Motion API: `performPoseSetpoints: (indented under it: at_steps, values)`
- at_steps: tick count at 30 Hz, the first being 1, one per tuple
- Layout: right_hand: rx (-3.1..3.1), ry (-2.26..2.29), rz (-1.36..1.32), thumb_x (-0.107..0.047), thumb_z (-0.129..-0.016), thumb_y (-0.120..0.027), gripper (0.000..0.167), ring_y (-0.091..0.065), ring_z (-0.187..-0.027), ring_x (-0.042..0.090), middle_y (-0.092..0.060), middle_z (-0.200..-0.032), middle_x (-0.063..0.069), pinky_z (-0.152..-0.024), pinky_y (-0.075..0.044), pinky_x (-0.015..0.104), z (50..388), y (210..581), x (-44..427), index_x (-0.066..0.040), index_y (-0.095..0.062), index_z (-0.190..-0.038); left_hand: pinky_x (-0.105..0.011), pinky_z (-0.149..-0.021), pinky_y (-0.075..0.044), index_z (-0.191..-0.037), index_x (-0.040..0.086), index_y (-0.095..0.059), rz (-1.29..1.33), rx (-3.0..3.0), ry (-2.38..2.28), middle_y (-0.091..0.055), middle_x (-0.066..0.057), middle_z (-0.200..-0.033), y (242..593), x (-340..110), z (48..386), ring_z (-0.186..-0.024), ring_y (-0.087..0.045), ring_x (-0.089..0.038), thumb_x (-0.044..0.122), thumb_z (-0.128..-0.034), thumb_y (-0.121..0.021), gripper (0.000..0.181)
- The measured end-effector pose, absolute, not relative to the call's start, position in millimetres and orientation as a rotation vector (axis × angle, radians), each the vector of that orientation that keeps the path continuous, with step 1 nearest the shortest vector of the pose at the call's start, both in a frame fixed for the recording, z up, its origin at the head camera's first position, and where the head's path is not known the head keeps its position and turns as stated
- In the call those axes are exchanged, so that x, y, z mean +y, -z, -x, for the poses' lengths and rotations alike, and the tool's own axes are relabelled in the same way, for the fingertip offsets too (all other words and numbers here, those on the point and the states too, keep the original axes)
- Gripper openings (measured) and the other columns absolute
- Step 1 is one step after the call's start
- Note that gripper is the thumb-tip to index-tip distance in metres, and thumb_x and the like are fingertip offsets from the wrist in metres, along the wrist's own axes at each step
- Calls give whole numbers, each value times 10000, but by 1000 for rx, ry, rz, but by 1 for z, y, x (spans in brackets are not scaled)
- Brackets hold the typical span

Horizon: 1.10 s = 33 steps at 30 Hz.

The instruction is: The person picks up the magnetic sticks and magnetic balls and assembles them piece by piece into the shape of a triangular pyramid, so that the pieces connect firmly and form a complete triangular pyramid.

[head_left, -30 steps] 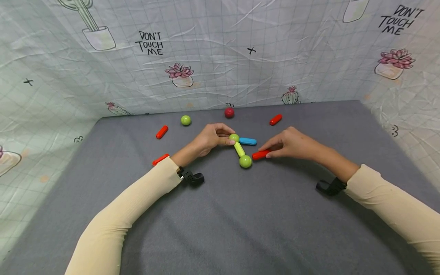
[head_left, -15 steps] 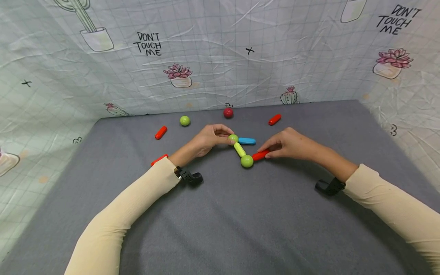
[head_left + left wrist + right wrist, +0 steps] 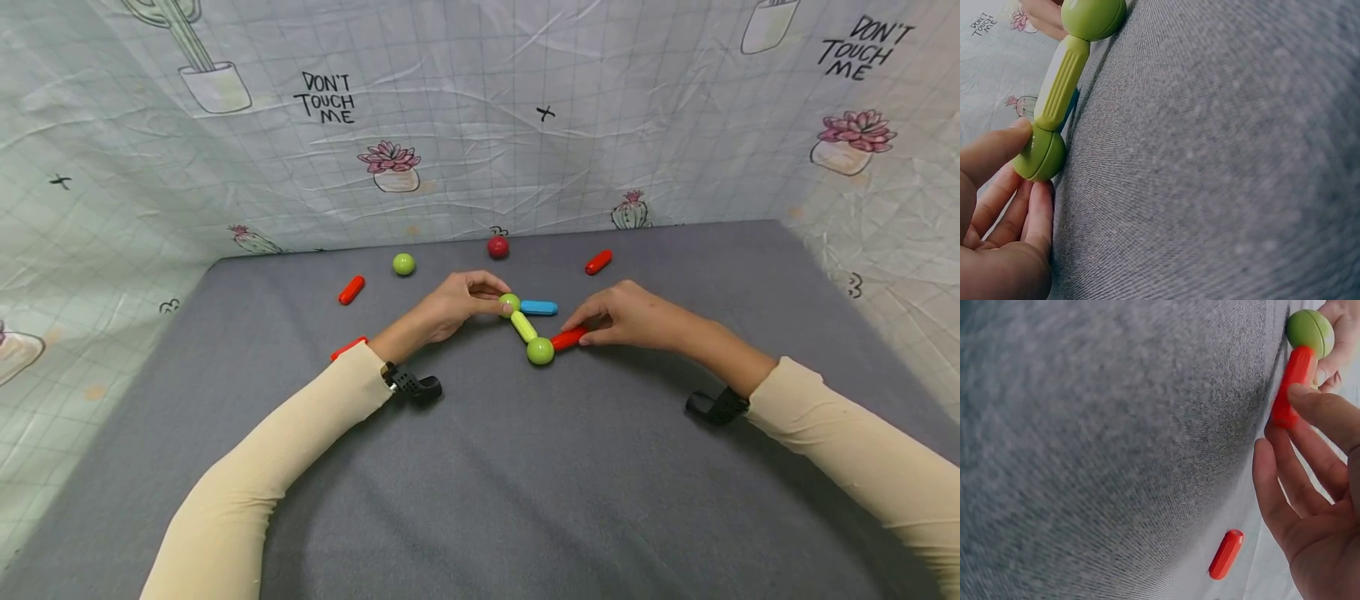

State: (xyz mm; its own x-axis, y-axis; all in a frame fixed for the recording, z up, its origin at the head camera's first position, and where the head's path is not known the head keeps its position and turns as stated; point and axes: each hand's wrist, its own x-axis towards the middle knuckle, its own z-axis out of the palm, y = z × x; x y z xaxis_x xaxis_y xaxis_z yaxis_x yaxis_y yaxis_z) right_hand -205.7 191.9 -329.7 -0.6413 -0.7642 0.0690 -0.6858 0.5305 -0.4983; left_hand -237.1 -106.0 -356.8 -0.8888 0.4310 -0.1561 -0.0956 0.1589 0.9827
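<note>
My left hand (image 3: pixel 463 300) pinches a green ball (image 3: pixel 1044 153) between thumb and fingertips. From that ball a yellow-green stick (image 3: pixel 524 327) runs to a second green ball (image 3: pixel 540 351) nearer me, and a blue stick (image 3: pixel 538 307) extends to the right. In my right hand (image 3: pixel 626 315) a red stick (image 3: pixel 1291 387) is held between thumb and fingers. Its far end touches the second green ball in the right wrist view. Part of the first ball is hidden by the left fingers.
Toward the back of the grey cloth lie a loose green ball (image 3: pixel 403 264), a dark red ball (image 3: pixel 497 247) and a red stick (image 3: pixel 598 262). Another red stick (image 3: pixel 351 290) lies at left. One more red stick (image 3: pixel 347 347) is partly covered by the left sleeve.
The gap between the red stick and the second green ball has closed; they now touch. That ball has shifted slightly to the right. Both hands keep their holds.
</note>
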Motion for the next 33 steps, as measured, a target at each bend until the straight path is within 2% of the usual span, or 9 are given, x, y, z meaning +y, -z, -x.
performPoseSetpoints:
  at_steps: [4, 9, 19, 26, 33]
  values:
    - [2582, 725, 1358, -91, -883, -801, 328, -689, -1050, 172, -736, -1181, -19, -847, -591, 395, 204, 331, 189, -161, -765, -1201, -274, -897, -540, -1165, -34, -662, -320, 2050, -1767, -692, -80, -1084, 358, -107, 237, -1008, -644, -179, -24, -885, -763, 297]
    - [2523, 746, 1442, -75, -886, -797, 398, -664, -1133, 162, -716, -1231, -33, -883, -582, 390, 201, 332, 185, -199, -741, -1260, -267, -885, -545, -1156, -29, -668, -311, 2056, -1764, -694, -78, -1071, 360, -107, 237, -1000, -644, -179, -20, -884, -768, 290]
    - [2521, 739, 1554, 12, -843, -809, 410, -701, -1075, 193, -743, -1170, 25, -842, -598, 357, 203, 330, 181, -156, -768, -1214, -277, -895, -540, -1161, -27, -669, -329, 2068, -1755, -689, -87, -1080, 355, -105, 238, -1018, -638, -189, -13, -886, -769, 292]
    - [2545, 722, 1599, 16, -824, -823, 310, -722, -1006, 197, -760, -1094, 34, -817, -607, 357, 204, 331, 182, -92, -797, -1114, -269, -882, -545, -1138, -16, -680, -324, 2074, -1750, -689, -79, -1067, 355, -104, 238, -1009, -640, -186, -15, -878, -779, 279]
    - [2549, 747, 1561, -81, -869, -814, 344, -692, -1026, 139, -745, -1153, -30, -832, -588, 371, 203, 335, 181, -157, -764, -1201, -268, -879, -545, -1148, -32, -669, -323, 2058, -1756, -691, -79, -1061, 358, -105, 238, -1001, -642, -178, -31, -879, -769, 286]
